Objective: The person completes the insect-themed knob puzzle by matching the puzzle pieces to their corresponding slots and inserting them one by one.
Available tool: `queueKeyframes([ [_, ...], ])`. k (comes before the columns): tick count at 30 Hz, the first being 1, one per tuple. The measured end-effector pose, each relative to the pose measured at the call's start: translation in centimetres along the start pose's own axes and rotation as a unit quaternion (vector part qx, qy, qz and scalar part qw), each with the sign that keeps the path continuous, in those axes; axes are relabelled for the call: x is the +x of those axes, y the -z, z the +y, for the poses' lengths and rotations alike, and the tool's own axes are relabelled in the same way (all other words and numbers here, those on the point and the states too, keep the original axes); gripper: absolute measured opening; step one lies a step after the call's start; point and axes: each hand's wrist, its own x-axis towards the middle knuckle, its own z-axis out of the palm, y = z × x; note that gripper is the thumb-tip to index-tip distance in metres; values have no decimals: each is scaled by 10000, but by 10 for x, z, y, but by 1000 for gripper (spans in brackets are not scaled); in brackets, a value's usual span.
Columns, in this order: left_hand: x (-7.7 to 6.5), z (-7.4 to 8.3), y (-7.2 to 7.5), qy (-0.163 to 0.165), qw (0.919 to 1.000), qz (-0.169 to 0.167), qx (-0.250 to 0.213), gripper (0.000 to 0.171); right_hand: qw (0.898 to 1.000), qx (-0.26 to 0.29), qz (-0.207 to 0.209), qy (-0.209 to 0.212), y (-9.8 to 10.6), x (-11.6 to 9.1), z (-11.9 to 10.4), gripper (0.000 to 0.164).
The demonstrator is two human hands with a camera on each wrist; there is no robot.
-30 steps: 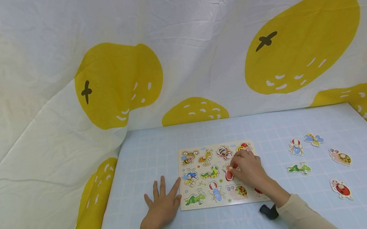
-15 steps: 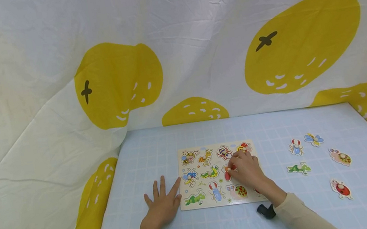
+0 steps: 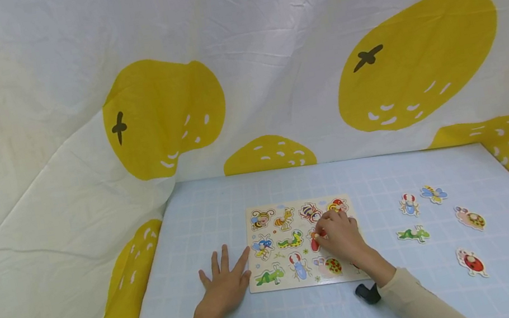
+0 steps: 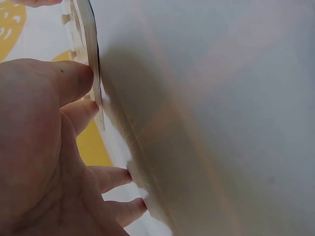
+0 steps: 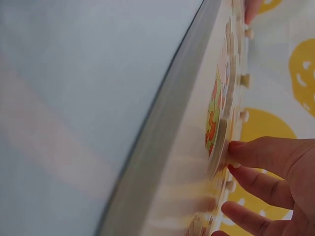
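Observation:
A wooden peg puzzle board (image 3: 282, 286) with insect pictures lies flat on the table. My right hand (image 3: 345, 237) reaches over its right part, thumb and fingertips pinching the small knob of a red-winged insect puzzle piece (image 3: 314, 244) in the middle row. Seen from the right wrist, the thumb and a finger meet at that knob, close over the board; the hand hides part of the piece. My left hand (image 3: 225, 289) lies spread at the board's left side. In the left wrist view its thumb and index finger touch the board's edge (image 4: 91, 49).
Loose knobbed pieces lie right of the board: a stag beetle (image 3: 408, 204), a bee (image 3: 433, 194), a grasshopper (image 3: 413, 234), a snail (image 3: 470, 218) and a ladybug (image 3: 471, 262). A white curtain with yellow fruit prints (image 3: 164, 112) hangs behind and left of the table.
My right hand has shifted slightly left with the red-winged piece, which now sits straighter over its place on the board. The left hand has stayed where it was.

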Motion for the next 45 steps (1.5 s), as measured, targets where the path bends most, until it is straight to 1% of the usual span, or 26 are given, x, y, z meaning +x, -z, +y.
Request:
queueKeyframes([
  [8,0,0,-2,-3,10000,-3,-15,56,10000,-10,2,-1,1,-1,0,11],
  [17,0,1,-3,-21,10000,40,2,56,9997,227,10,-76,3,-3,1,11],
  [25,1,-1,-6,-34,10000,50,45,56,9993,290,241,-14,14,-4,3,12],
  [33,1,-2,-5,-56,10000,62,49,56,9984,271,491,-25,26,-7,12,8],
  [39,1,-2,-4,-33,10000,47,43,56,9974,348,604,-177,34,-9,20,9],
  [45,0,-1,-3,-20,10000,39,10,56,9967,310,704,-257,36,-10,28,8],
])
